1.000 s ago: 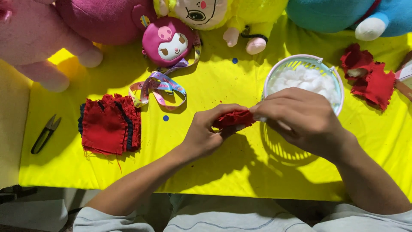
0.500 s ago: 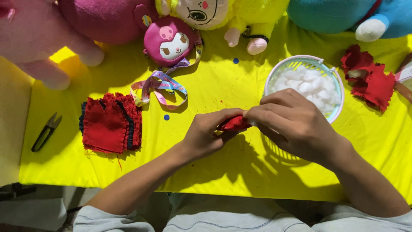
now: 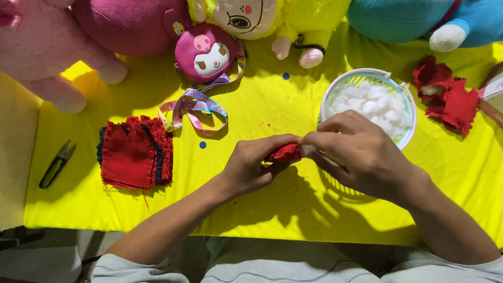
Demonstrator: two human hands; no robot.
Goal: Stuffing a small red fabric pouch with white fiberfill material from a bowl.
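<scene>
The left hand (image 3: 251, 165) pinches a small red cloth piece (image 3: 284, 153) between thumb and fingers, closed on it. The right hand (image 3: 361, 154) meets it from the other side, its fingertips pressed together at the piece's right end, where a bit of white shows; whether that is stuffing or thread cannot be told. The piece is held just above the yellow tablecloth (image 3: 262, 105), near the middle of the table's front half.

Just behind the right hand stands a round white basket (image 3: 403, 99) with slatted plastic walls, filled with white cotton balls (image 3: 372, 102). To the left lies a stack of red squares (image 3: 133, 152) with frayed edges and dark trim. A printed ribbon (image 3: 196, 107) curls beside it, coming from a round pink plush pouch (image 3: 208, 52) with a cartoon face. Black snips (image 3: 56, 164) lie at the far left on a paler surface. More red scraps (image 3: 445, 94) sit at the right. Soft plush toys line the back: pink (image 3: 47, 47), yellow (image 3: 293, 21) and blue (image 3: 408, 18).
</scene>
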